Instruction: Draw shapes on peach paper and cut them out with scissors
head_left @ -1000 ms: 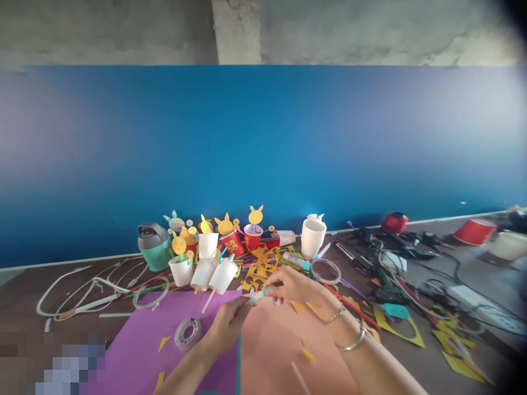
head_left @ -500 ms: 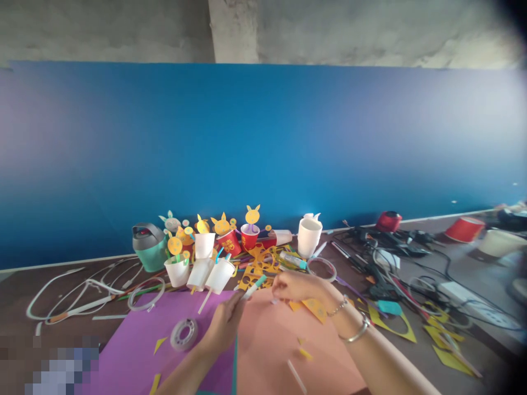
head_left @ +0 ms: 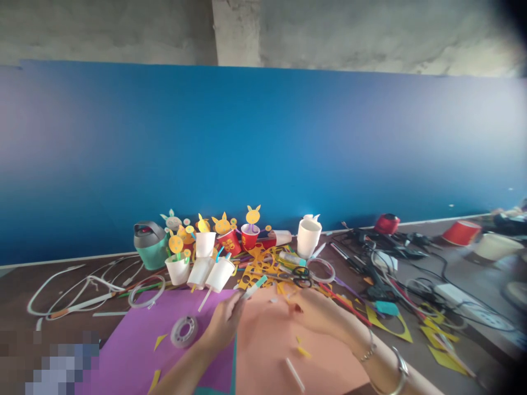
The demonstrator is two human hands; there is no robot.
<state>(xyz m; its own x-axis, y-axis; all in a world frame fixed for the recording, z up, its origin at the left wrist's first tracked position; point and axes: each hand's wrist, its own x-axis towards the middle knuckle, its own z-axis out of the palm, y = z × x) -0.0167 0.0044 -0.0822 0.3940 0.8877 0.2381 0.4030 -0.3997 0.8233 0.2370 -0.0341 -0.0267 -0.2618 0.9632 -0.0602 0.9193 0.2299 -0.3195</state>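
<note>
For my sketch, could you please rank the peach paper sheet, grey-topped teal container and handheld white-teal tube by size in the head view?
1. Peach sheet
2. Teal container
3. White-teal tube, visible part

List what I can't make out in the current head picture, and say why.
Head view:
1. Teal-tipped stick: lower end hidden by the left hand.
2. Right hand: blurred and curled; whether it holds anything, I cannot tell.
3. Tilted red cup: lettering too small to read.
4. Tall white cup: inside bottom hidden by its near wall.
</note>
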